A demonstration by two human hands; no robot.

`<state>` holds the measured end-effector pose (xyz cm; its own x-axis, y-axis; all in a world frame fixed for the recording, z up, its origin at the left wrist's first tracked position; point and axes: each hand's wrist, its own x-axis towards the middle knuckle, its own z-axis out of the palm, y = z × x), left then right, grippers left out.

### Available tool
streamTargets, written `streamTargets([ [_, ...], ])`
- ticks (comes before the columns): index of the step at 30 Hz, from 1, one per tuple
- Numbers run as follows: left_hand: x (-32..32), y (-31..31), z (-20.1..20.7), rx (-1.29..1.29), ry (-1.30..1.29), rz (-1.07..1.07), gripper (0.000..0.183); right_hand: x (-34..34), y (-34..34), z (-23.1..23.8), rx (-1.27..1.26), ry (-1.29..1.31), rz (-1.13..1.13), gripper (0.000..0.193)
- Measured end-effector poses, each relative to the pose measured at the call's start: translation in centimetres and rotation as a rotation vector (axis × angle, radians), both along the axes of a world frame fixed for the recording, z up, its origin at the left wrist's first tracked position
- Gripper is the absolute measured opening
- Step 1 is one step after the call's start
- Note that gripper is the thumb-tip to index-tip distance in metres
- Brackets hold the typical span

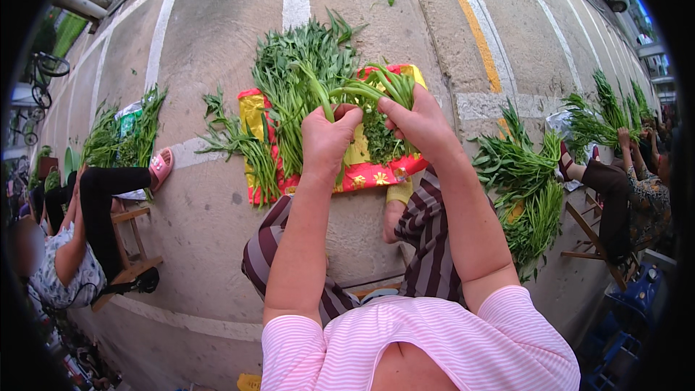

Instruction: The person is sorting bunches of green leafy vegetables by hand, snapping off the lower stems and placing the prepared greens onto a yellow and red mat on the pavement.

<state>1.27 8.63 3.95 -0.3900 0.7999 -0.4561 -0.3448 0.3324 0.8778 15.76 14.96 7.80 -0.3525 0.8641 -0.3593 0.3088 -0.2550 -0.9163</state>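
My left hand (329, 136) is closed in a pinch on thick green water spinach stems that rise past its thumb. Close beside it, my right hand (418, 124) grips more stems, whose ends fan out above its fingers. Both hands are held over a red and gold plastic sheet (358, 176). A large heap of water spinach (300, 51) covers the far left of the sheet, leaves pointing away from me. Short cut or broken green pieces (381, 137) lie on the sheet below my right hand. The exact grip of the fingertips is partly hidden.
A loose bunch (250, 146) spreads off the sheet's left edge. To the right lies another long pile of greens (517, 166). People on low wooden stools sit at left and right, with greens (119, 137) by the left one. My knees flank the sheet's near edge.
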Motion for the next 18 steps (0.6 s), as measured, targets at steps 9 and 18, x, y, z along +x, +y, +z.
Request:
streamTargets([
  [9, 0.09, -0.03, -0.29, 0.042, -0.028, 0.036, 0.005, -0.42, -0.45, 0.37, -0.020, 0.011, 0.004, 0.023],
  [18, 0.40, 0.15, 0.42, 0.121, -0.260, 0.166, 0.008, -0.39, -0.44, 0.07, -0.146, 0.145, 0.018, 0.018],
])
